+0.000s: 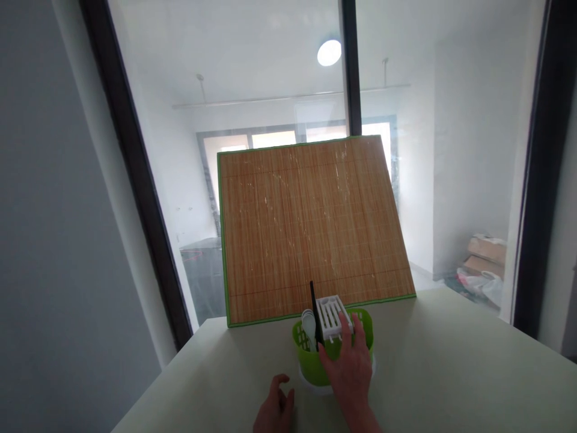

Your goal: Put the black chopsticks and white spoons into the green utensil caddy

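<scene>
A green perforated basket (pixel 311 365) on a white base stands on the table in front of me. White spoons (pixel 309 325) and a slim black stick-like utensil (pixel 314 305) stand upright in its left part. A white slotted rack (pixel 330 316) with short prongs leans at the basket's back, its top above the rim. My right hand (pixel 351 364) reaches over the basket, thumb and fingers apart. Its fingertips lie over the rack's right edge, and the thumb is close to the black utensil. Left of the basket, my left hand (pixel 276 406) is low at the table, fingers loosely bent, holding nothing.
A bamboo mat (pixel 311 228) with green edging leans upright behind the basket, against a glass pane. The pale table (pixel 451 361) reaches out to both sides. Dark window frames (pixel 142 174) flank it. Cardboard boxes (pixel 487 249) lie beyond the glass at right.
</scene>
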`<state>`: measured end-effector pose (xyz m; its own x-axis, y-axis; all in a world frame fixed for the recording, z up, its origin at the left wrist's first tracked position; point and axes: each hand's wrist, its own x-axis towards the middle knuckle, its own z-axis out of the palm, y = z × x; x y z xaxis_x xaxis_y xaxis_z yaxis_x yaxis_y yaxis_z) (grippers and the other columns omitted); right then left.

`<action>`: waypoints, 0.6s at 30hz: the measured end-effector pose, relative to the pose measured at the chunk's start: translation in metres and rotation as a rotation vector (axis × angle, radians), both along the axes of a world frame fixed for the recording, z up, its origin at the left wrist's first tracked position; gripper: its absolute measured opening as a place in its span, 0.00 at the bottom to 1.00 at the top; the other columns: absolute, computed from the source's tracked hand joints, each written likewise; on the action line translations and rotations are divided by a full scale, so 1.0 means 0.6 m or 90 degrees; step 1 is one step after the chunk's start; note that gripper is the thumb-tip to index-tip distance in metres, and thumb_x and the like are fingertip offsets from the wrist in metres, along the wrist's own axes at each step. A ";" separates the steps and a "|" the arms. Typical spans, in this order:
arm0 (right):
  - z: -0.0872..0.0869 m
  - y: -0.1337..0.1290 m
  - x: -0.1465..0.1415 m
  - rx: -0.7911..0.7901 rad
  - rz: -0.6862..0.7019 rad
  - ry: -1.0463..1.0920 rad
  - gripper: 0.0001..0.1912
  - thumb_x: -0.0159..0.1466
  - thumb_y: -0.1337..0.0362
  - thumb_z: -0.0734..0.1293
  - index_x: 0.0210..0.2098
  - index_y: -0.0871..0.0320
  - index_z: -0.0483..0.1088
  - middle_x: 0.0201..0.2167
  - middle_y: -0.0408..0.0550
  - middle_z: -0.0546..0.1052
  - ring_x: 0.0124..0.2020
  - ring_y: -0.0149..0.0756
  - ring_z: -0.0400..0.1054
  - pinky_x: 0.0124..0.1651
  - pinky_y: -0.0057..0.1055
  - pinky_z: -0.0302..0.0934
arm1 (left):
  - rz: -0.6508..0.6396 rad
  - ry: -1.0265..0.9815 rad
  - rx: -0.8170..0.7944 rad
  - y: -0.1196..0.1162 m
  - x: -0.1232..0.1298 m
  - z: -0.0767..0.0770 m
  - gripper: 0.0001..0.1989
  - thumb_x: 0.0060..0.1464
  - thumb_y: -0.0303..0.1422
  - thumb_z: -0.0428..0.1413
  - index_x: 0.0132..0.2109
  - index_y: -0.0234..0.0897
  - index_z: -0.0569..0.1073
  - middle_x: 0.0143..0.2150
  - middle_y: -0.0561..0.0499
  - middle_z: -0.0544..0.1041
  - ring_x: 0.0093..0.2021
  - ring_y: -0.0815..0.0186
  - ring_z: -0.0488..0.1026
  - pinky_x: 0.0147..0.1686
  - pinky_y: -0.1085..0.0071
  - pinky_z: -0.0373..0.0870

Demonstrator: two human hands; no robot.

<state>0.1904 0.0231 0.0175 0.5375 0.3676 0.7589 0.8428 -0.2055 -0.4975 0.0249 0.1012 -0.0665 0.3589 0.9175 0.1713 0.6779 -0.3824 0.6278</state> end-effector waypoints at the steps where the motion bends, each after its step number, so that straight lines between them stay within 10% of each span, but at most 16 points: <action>1: 0.000 0.000 0.002 -0.021 -0.004 0.001 0.34 0.61 0.55 0.63 0.63 0.53 0.48 0.62 0.55 0.51 0.59 0.54 0.51 0.52 0.48 0.57 | -0.002 0.006 0.001 0.000 0.000 0.000 0.15 0.58 0.37 0.39 0.49 0.38 0.60 0.23 0.57 0.65 0.26 0.66 0.69 0.28 0.74 0.58; 18: 0.025 -0.028 0.078 -0.143 -0.075 0.007 0.26 0.60 0.58 0.64 0.58 0.46 0.57 0.59 0.47 0.58 0.50 0.45 0.64 0.33 0.32 0.64 | -0.033 0.044 -0.008 0.012 -0.004 -0.007 0.16 0.58 0.38 0.39 0.48 0.39 0.63 0.25 0.56 0.66 0.27 0.66 0.69 0.29 0.74 0.59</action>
<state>0.2370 0.0062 0.0328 0.5939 0.4609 0.6595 0.8017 -0.4075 -0.4372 0.0226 0.1083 -0.0706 0.4172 0.8991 0.1322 0.6993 -0.4105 0.5852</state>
